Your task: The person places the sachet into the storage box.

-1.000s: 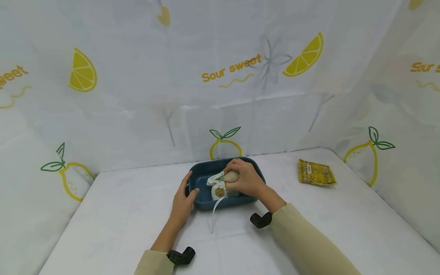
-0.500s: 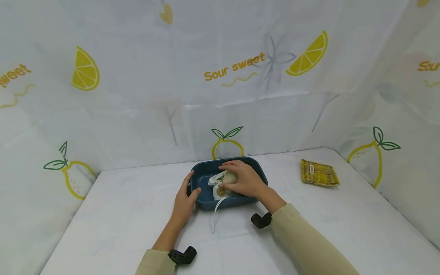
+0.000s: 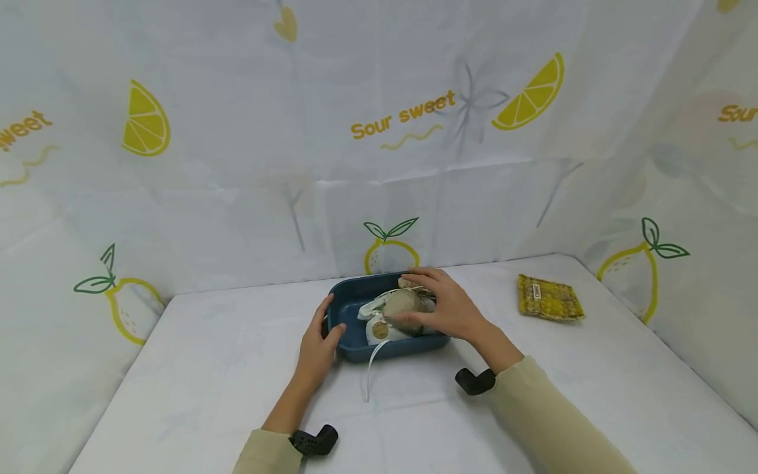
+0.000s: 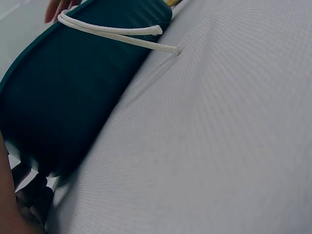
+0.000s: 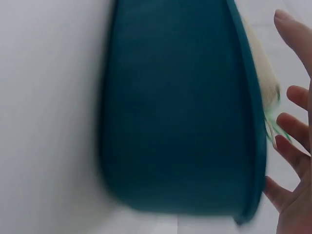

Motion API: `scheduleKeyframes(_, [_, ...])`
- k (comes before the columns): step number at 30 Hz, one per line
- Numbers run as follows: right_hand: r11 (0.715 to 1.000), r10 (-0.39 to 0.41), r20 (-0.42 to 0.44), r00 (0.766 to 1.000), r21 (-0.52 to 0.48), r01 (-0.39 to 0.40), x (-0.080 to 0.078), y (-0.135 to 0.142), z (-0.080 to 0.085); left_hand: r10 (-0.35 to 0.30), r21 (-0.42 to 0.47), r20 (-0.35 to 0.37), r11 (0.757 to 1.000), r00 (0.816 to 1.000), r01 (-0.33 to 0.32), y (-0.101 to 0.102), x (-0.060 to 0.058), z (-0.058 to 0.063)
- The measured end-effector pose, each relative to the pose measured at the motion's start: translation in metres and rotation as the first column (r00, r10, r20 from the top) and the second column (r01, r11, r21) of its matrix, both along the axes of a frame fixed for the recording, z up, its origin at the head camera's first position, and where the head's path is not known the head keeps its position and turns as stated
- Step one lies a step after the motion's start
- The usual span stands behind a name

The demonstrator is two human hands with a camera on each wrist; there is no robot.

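Note:
A dark blue rectangular basin (image 3: 387, 351) rests on the white-covered table. My left hand (image 3: 316, 349) grips its left end, thumb on the rim and the other fingers around the outside. Inside the basin lies a white drawstring pouch (image 3: 381, 330) with a round tan label, its white cord (image 4: 112, 35) hanging over the front wall. A beige drawstring pouch (image 3: 403, 305) lies on top at the right, its neck towards the back right. My right hand (image 3: 453, 308) hovers over that end; in the right wrist view its fingers (image 5: 295, 126) are spread, apart from the beige pouch.
A flat yellow patterned packet (image 3: 551, 298) lies on the table to the right of the basin. White cloth (image 3: 260, 224) printed with lemons hangs close behind the basin and at both sides.
My right hand has let go of the beige pouch and drawn back to the right, its fingers spreading. The pouch now lies in the basin. My left hand stays at the basin's left end.

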State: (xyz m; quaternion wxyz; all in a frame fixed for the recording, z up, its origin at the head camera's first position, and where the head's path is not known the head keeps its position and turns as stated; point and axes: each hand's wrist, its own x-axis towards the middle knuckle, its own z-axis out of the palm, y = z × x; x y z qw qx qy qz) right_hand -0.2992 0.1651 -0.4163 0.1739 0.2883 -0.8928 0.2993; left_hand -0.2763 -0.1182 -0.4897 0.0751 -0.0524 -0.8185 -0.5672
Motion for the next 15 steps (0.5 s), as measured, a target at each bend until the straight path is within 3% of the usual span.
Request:
scheduleKeyframes(8, [0.994,-0.105,-0.021,0.994,-0.011,0.105,0.001,0.061,-0.002,0.003,-0.015,0.001,1.0,1.0,-0.003,0.001,0.0,0.001])
scheduleKeyframes(11, [0.984,-0.179,0.022,0.984,-0.018,0.179,0.0,0.082,-0.005,0.0,-0.015,-0.001,1.0,1.0,0.0,0.001,0.0,0.0])
scheduleKeyframes(15, [0.958,-0.279,0.124,0.952,-0.036,0.285,0.001,0.107,-0.013,0.001,-0.01,0.002,1.0,1.0,-0.001,0.001,0.0,-0.001])
